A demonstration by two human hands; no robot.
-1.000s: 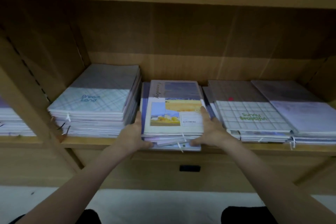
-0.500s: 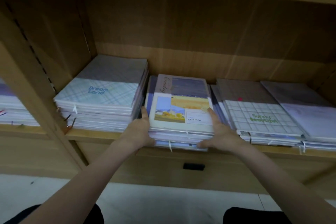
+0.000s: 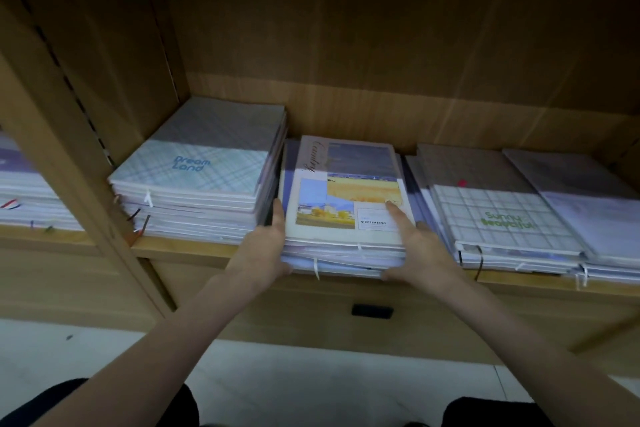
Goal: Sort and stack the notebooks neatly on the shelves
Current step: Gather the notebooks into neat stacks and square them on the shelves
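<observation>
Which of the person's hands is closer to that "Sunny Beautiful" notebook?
The right hand. It rests on the right side of the middle stack, right beside the Sunny Beautiful notebook; the left hand grips the stack's far side.

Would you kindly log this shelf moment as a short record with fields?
shelf: wooden shelf
piles, left to right: Dream Land pile, middle pile, Sunny pile
left hand: against the middle pile's left side
right hand: at its right front corner, forefinger on the top cover
state: middle pile overhangs the shelf edge
</observation>
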